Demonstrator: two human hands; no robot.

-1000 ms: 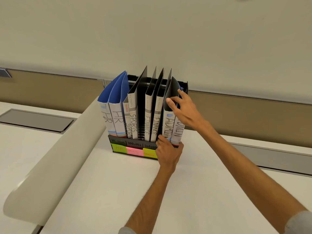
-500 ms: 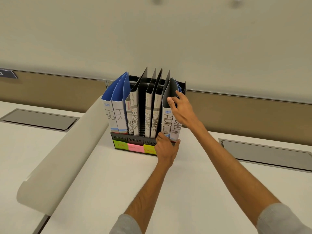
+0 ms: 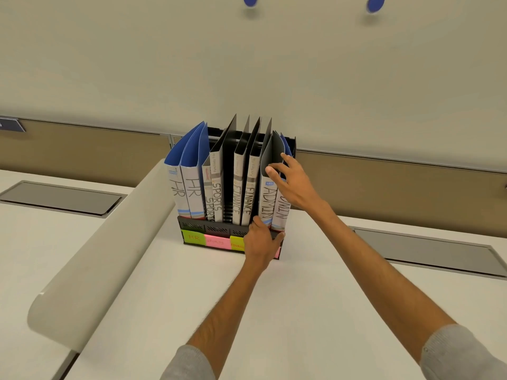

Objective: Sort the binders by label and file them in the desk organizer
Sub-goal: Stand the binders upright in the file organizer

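**Both hands are working at the ADMIN end of the organizer**

The black desk organizer (image 3: 216,229) is standing on the white table (image 3: 192,294), close to the back wall. Eight binders are standing upright in it with their spines facing the person. From one side to the other they are reading HR (image 3: 183,193) twice, SPORTS (image 3: 216,197) twice, FINANCE (image 3: 245,200) twice and ADMIN twice. Coloured sticky notes (image 3: 204,240) are running along the organizer's front.

The left hand (image 3: 260,246) is gripping the front corner of the organizer below the ADMIN pair. Its thumb is hooking over the front rail and its fingers are curling round the corner.

The right hand (image 3: 294,185) is reaching in from the side and pinching the top of the black ADMIN binder (image 3: 265,205), thumb on the spine, forefinger lying along the cover. Its other fingers are hiding behind the hand. The blue ADMIN binder (image 3: 282,213) is sitting just beside, in the last slot.

A curled sheet of paper (image 3: 104,250) is lying on the table beside the organizer.
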